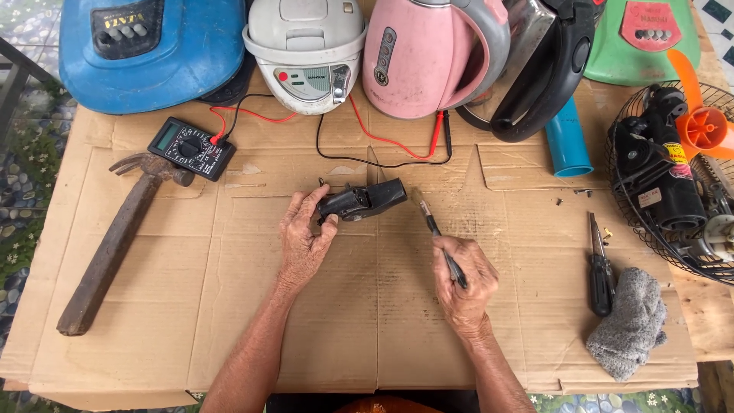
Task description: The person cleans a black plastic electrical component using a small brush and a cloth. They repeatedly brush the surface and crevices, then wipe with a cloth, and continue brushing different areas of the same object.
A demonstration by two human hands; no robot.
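brown cardboard covers the whole worktop, flattened out as a work mat. only one view here, from the head camera looking straight down.

left hand has its grip pinched on the near end of a small black plastic part, thumb and fingers holding it flat against the cardboard in the middle of the worktop. right hand has its grip closed round a little brush, held like a pen, bristles pointing up at the right end of the part, close to it but not quite touching as far as i can see.

looks to me like the cleaning step, dusting off that part. i'd say the next move needs the brush tip brought onto the part while the left hand keeps it from sliding.

around it: a multimeter top left with red and black leads trailing across, a rusty hammer on the left, a screwdriver and a grey rag on the right, a few loose screws near them.

containers: a white rice cooker with its lid shut, and a pink kettle along the back edge. can't see inside either. a wire fan guard on the right cradles a black motor.
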